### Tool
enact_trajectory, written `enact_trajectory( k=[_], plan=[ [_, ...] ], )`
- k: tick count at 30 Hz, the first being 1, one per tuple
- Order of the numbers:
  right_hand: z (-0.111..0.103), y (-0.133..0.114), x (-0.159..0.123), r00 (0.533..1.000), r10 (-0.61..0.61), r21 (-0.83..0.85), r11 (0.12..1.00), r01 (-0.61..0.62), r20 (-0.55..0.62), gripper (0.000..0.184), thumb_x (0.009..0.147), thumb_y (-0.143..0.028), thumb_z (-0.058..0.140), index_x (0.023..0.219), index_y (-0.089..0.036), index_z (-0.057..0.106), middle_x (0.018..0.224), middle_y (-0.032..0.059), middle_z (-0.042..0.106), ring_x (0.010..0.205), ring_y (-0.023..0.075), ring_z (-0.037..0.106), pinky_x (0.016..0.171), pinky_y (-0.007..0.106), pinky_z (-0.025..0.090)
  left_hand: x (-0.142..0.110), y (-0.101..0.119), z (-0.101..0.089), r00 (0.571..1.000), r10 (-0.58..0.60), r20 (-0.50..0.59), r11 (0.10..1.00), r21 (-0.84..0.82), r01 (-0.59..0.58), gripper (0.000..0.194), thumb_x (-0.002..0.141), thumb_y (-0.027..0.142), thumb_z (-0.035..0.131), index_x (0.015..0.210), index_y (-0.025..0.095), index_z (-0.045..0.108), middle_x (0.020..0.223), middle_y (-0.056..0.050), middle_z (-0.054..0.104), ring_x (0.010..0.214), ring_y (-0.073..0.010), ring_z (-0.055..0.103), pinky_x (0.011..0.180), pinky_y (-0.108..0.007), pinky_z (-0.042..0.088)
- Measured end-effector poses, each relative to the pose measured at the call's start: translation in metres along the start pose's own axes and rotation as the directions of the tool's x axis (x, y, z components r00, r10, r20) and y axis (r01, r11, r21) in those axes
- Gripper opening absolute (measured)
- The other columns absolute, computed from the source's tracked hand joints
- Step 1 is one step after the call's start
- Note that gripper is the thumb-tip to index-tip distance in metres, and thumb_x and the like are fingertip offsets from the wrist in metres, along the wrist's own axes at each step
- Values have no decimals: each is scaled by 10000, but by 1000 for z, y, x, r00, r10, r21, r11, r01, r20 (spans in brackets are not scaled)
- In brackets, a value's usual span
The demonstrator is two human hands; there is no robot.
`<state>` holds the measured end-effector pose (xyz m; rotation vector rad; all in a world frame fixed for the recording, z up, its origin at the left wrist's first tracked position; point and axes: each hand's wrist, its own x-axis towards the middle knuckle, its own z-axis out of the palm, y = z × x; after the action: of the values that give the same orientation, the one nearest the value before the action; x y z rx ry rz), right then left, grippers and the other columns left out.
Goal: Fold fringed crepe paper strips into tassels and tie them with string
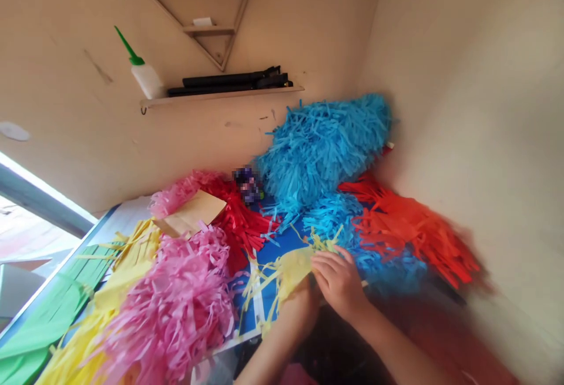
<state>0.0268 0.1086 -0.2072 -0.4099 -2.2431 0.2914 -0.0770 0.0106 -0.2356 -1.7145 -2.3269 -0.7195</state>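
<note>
At near centre, hands together: right hand pressing yellow paper fringe, left hand behind it, grip unclear. We judge fringe light, limp, easily torn; take by uncut band, not strips.

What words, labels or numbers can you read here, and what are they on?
None readable: the white squeeze bottle on the wall shelf shows no legible label, the small white paper on the upper shelf is too small to read, and the dark object beside the blue paper fringe is blurred.
</note>
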Motion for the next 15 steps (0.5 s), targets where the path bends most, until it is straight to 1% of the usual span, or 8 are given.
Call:
enact_trajectory(
  k=[4,6,9,11,12,13,14,15],
  plan=[
    [8,0,-10,999,-40,22,999,39,29,244,928,-98,502,1000,-238,688,1014,53,780,1033,233,696,1065,497,347,3,-49,-32,998,-59,31,997,53,57,335,876,224,523,1164,227,694,1082,-120,760,1035,-301,689,987,-470,494],
    [15,-3,-14,997,-56,53,997,53,59,228,926,-102,504,987,-237,678,1002,50,780,1026,229,694,1060,494,356,-2,-75,-59,993,-92,76,993,87,86,324,858,226,534,1121,250,721,1048,-105,773,1028,-296,698,950,-439,514],
    [26,-9,-19,992,-92,110,991,82,88,224,906,-88,513,992,-227,667,989,50,775,1006,223,690,1053,488,367,-23,-104,-111,975,-150,166,981,145,127,280,815,227,564,1022,260,750,956,-76,791,912,-288,736,789,-399,567],
    [31,-11,-22,986,-115,133,986,98,121,218,897,-88,517,977,-224,667,989,53,772,999,219,686,1053,483,371,-42,-111,-146,943,-173,284,978,160,131,194,776,207,601,856,270,765,820,-31,793,754,-257,753,642,-322,559],
    [33,-11,-24,982,-125,141,984,105,142,207,896,-95,522,963,-225,669,995,54,771,1002,218,684,1053,482,373,-50,-109,-160,888,-176,425,982,138,129,169,815,248,600,803,295,762,745,5,783,667,-221,745,572,-274,532],
    [34,-10,-25,978,-137,148,982,114,160,192,895,-105,530,947,-224,671,1002,54,770,1005,217,682,1052,481,376,-57,-104,-170,850,-160,502,987,109,121,196,857,294,587,766,319,758,706,29,772,619,-194,733,536,-249,511],
    [35,-9,-26,973,-150,156,980,123,175,177,893,-115,538,932,-223,673,1009,53,769,1006,217,682,1050,480,379,-62,-95,-174,841,-115,528,993,60,98,227,892,342,572,755,337,753,699,43,766,595,-171,722,523,-233,503],
    [35,-7,-26,968,-162,165,978,131,193,163,893,-127,545,925,-222,674,1020,53,768,1013,217,682,1051,481,379,-64,-84,-173,857,-53,512,998,2,60,242,916,374,560,765,343,746,711,46,765,601,-159,718,535,-228,512]
  ],
)
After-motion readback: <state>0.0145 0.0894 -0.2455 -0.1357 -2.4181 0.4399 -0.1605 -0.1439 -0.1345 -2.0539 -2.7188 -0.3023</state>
